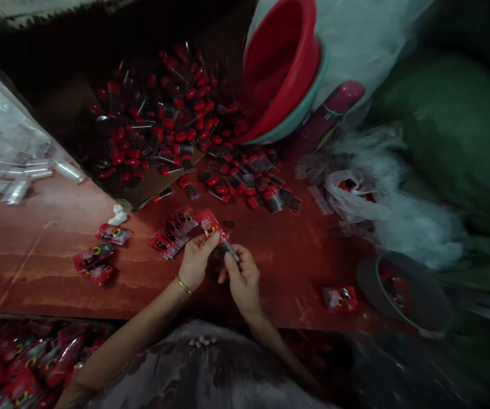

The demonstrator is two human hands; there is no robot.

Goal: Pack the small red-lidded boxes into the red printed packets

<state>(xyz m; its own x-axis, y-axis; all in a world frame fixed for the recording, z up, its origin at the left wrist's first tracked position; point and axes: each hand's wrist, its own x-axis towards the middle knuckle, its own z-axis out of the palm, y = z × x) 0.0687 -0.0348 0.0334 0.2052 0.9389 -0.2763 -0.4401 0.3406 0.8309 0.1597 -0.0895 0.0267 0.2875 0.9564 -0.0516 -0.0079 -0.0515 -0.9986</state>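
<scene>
My left hand (198, 258), with a gold bracelet at the wrist, pinches a red printed packet (210, 222) between thumb and fingers. Close beside it, my right hand (243, 275) grips a small clear tube with dark contents (229, 249), which meets the lower end of the packet. Whether the tube is inside the packet I cannot tell. Several red packets (171, 232) lie overlapped just left of my hands. Beyond them, small red-capped containers (245, 184) are heaped on the reddish table (142, 289).
A cardboard box (57, 113) on its side holds many red-capped containers. Red (266, 74) and teal basins (319, 74) lean beside it. Clear tubes (17, 182) lie left; a grey bowl (415, 295), plastic bags (415, 216) and a spray can (326, 116) stand right. Filled packets (27, 363) lie lower left.
</scene>
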